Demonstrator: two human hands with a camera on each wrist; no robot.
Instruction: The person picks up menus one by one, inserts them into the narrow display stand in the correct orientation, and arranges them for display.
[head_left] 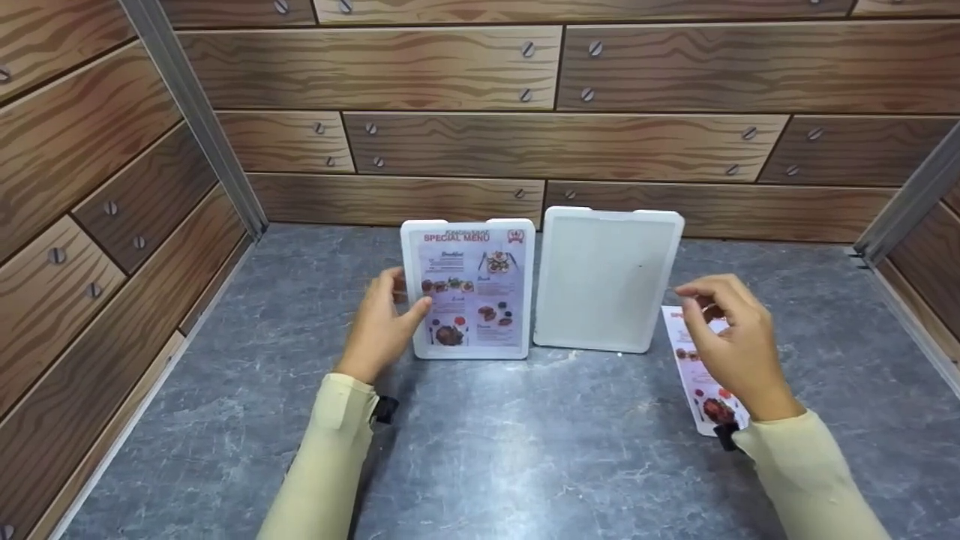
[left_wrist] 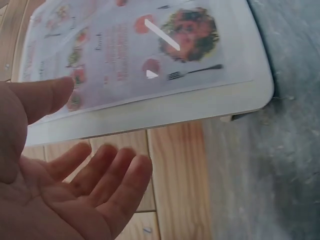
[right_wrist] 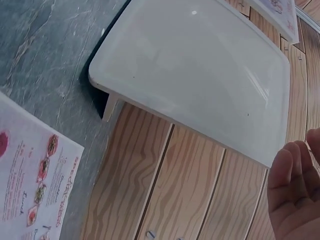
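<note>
Two white upright display stands are side by side on the grey table. The left one (head_left: 409, 300) carries a printed "Special Menu" sheet (head_left: 471, 262) with food pictures; the right stand (head_left: 604, 281) has a blank face. At the menu stand's left edge is my left hand (head_left: 381, 326), thumb before the front face and fingers loosely bent beside the edge, with a gap between them in the left wrist view. My right hand (head_left: 733, 337) hovers off the blank stand's right edge, fingers loosely curled around nothing. Beneath it lies a second menu sheet (head_left: 686, 367), partly hidden by that hand.
Wood-patterned panels (head_left: 450, 142) with printed screw heads wall the table at the back and both sides. Grey metal posts (head_left: 196, 97) mark the corners. A support foot (right_wrist: 111, 106) shows behind the blank stand.
</note>
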